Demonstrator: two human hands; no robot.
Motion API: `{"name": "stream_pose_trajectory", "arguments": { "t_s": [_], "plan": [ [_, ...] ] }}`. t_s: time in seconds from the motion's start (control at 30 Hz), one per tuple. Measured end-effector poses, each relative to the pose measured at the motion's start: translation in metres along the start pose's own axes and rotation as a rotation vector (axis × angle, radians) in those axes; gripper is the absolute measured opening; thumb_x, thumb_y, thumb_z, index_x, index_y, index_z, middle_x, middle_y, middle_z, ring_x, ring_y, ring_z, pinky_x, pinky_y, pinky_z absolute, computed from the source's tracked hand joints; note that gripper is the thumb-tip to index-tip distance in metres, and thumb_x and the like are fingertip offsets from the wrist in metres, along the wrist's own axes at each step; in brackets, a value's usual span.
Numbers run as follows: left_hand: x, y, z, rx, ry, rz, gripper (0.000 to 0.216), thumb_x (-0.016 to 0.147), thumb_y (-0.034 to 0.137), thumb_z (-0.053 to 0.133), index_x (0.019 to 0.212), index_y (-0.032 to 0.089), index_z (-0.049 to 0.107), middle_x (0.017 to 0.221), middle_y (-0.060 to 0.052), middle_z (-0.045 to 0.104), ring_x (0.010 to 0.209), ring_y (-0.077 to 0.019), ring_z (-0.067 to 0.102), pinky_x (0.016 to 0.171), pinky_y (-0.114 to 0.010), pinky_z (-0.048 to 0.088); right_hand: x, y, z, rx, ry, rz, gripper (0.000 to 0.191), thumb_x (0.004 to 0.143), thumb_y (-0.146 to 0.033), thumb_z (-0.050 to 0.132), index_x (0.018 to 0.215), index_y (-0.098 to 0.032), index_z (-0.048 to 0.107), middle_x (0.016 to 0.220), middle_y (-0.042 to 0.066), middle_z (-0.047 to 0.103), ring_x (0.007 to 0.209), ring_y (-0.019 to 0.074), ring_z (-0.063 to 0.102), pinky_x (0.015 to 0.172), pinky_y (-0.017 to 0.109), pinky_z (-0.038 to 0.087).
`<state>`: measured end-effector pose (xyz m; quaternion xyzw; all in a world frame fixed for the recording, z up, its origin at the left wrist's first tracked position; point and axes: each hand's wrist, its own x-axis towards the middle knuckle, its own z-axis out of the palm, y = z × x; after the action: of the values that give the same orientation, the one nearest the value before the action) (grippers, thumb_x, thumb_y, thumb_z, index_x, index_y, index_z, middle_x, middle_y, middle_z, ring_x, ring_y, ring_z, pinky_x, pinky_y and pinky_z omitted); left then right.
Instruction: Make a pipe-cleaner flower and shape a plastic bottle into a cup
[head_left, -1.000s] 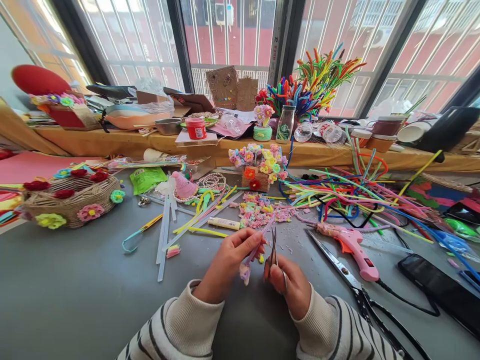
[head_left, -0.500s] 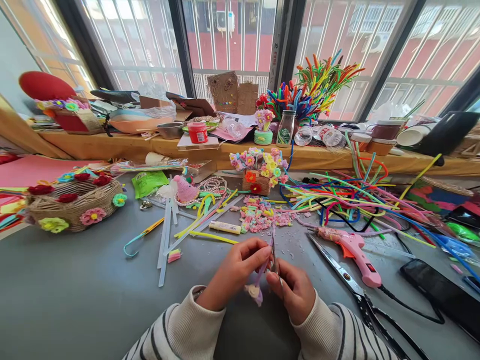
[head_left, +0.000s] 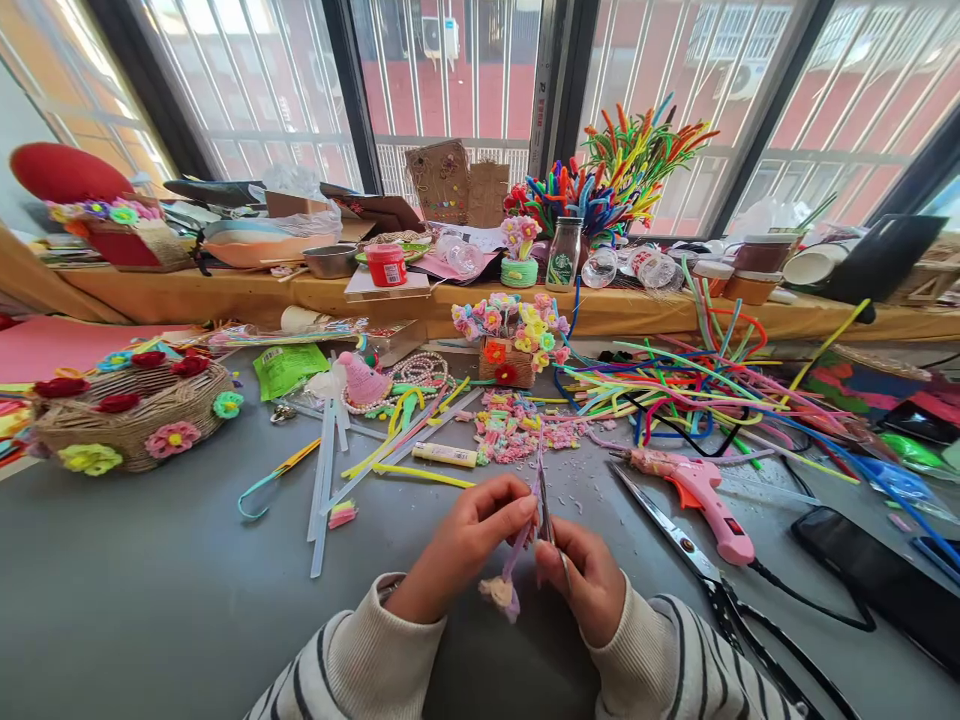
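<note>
My left hand (head_left: 465, 545) is closed in a pinch around a lilac pipe cleaner (head_left: 517, 552). Its lower end hangs below my fingers and carries a small cream-and-lilac piece (head_left: 499, 594). My right hand (head_left: 586, 580) is closed around small metal scissors (head_left: 545, 505), blades pointing up and away from me alongside the pipe cleaner's upper end. Fingers hide the handles. Beyond both hands lies a pile of short, fuzzy pastel pieces (head_left: 499, 428), with fine clippings scattered near it.
To the right lie large black-handled scissors (head_left: 686, 545), a pink glue gun (head_left: 709, 500) with a cable and a black phone (head_left: 874, 575). Clear glue sticks (head_left: 321, 490) and a flower-trimmed twine basket (head_left: 135, 425) are on the left. Loose pipe cleaners (head_left: 697, 390) tangle behind the glue gun.
The whole view has shifted slightly left. The cream-and-lilac end of the pipe cleaner has swung a little left and its cream side shows more. Both hands keep their grips.
</note>
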<state>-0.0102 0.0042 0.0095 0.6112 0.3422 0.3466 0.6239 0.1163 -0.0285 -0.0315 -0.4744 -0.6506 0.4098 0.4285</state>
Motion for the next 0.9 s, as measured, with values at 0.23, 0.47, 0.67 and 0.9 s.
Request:
{"name": "stream_pose_trajectory", "arguments": {
  "t_s": [0.23, 0.47, 0.67, 0.9],
  "plan": [
    [0.0002, -0.0012, -0.0024, -0.054, 0.049, -0.049, 0.019, 0.071, 0.03, 0.043, 0.058, 0.015, 0.042, 0.056, 0.003, 0.039, 0.054, -0.0077, 0.036, 0.054, -0.019, 0.031, 0.0009, 0.0083, 0.0042, -0.078, 0.094, 0.016, 0.04, 0.068, -0.051, 0.039, 0.047, -0.02, 0.026, 0.04, -0.006, 0.03, 0.04, 0.0069, 0.028, 0.041, 0.021, 0.024],
    [0.0003, -0.0028, -0.0029, -0.056, 0.082, -0.065, 0.019, 0.071, 0.031, 0.044, 0.059, 0.016, 0.041, 0.055, 0.004, 0.038, 0.053, -0.0073, 0.035, 0.053, -0.019, 0.031, 0.0006, 0.0072, 0.0044, -0.05, 0.063, 0.023, 0.041, 0.069, -0.053, 0.036, 0.048, -0.019, 0.028, 0.042, -0.005, 0.028, 0.041, 0.0074, 0.027, 0.041, 0.022, 0.022],
    [0.0011, -0.0045, -0.002, 0.007, 0.066, -0.024, 0.019, 0.07, 0.03, 0.044, 0.059, 0.015, 0.041, 0.055, 0.003, 0.036, 0.054, -0.0078, 0.034, 0.053, -0.019, 0.03, 0.0, 0.0039, 0.0049, -0.033, 0.032, 0.026, 0.04, 0.067, -0.053, 0.039, 0.049, -0.019, 0.029, 0.043, -0.005, 0.031, 0.041, 0.0067, 0.027, 0.04, 0.021, 0.021],
    [0.0019, -0.0068, -0.0024, 0.033, 0.097, 0.006, 0.019, 0.071, 0.031, 0.044, 0.059, 0.016, 0.043, 0.057, 0.003, 0.038, 0.055, -0.008, 0.036, 0.053, -0.019, 0.031, 0.0006, 0.0036, 0.0054, -0.131, 0.162, 0.037, 0.041, 0.068, -0.052, 0.039, 0.046, -0.02, 0.025, 0.04, -0.007, 0.025, 0.039, 0.0065, 0.023, 0.04, 0.022, 0.02]
  ]
}}
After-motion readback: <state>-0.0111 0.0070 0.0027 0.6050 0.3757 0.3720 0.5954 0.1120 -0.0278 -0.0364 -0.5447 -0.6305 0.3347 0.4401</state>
